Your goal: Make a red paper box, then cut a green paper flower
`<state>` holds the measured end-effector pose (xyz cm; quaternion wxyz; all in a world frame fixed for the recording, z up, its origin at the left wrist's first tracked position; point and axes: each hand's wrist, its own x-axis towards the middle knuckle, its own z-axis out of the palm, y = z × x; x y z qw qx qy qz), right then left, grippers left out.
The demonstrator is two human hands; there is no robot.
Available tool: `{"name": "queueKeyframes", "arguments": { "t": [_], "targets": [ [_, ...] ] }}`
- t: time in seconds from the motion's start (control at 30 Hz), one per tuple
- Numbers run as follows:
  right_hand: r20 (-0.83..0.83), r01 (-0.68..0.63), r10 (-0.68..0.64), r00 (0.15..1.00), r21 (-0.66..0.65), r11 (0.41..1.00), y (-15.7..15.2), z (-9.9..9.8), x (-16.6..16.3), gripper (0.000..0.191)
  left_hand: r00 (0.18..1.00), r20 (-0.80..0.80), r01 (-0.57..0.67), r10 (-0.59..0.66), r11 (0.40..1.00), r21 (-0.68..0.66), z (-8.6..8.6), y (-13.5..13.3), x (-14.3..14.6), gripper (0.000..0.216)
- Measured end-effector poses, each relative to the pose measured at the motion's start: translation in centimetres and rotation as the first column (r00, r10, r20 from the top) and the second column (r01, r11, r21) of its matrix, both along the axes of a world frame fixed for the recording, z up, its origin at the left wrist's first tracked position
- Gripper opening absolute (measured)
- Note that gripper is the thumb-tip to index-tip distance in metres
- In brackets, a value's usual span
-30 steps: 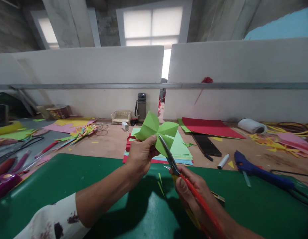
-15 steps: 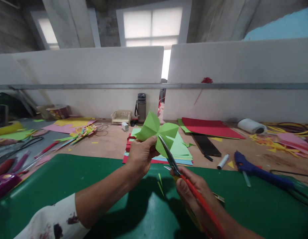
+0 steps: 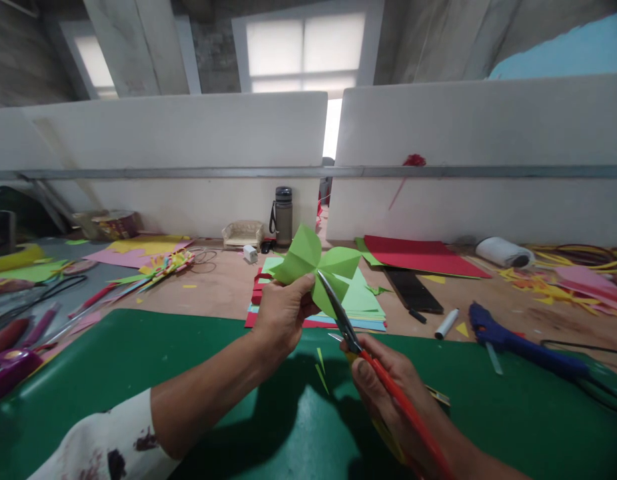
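Observation:
My left hand [image 3: 283, 313] pinches a light green paper flower [image 3: 298, 257] with several creased petals, holding it up above the mat. In my right hand [image 3: 388, 373] is a pair of scissors [image 3: 342, 319] with red handles. One of its blades reaches up to the flower's centre, while the other blade points left below the petals; the blades stand apart. Beneath the hands, a few thin green paper slivers [image 3: 321, 373] lie on the dark green mat [image 3: 188, 347]. Part of the scissors' handles is hidden by my right hand.
Behind the flower lies a stack of coloured paper [image 3: 366, 303]. To the right are a black phone [image 3: 413, 290], a white marker [image 3: 447, 325] and a blue glue gun [image 3: 528, 347]. A grey bottle [image 3: 284, 217] stands at the back. Paper strips and tools clutter the left.
The flower's petals have shifted very slightly to the right. Both hands and the scissors look otherwise the same.

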<state>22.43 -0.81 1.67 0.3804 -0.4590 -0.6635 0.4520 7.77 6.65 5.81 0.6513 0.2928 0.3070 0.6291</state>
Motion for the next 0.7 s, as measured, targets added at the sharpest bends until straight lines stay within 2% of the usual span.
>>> {"name": "queueKeyframes", "arguments": {
  "t": [0.33, 0.57, 0.7],
  "targets": [
    [-0.006, 0.065, -0.065, 0.998, 0.017, 0.998, 0.1, -0.5, -0.2, 0.043, 1.0, -0.008, -0.004, 0.004, 1.0, -0.014, 0.0, 0.1, 0.0, 0.021],
    [0.086, -0.065, 0.059, 0.995, 0.072, 0.995, 0.5, 0.1, 0.6, 0.045, 1.0, -0.017, -0.014, 0.015, 1.0, 0.025, -0.4, 0.6, -0.4, 0.025],
    [0.139, -0.09, 0.077, 0.987, 0.084, 0.992, 0.1, -0.1, 1.0, 0.048, 0.995, -0.092, -0.04, 0.048, 0.996, 0.081, -0.2, 1.6, -1.4, 0.026]
  ]
}}
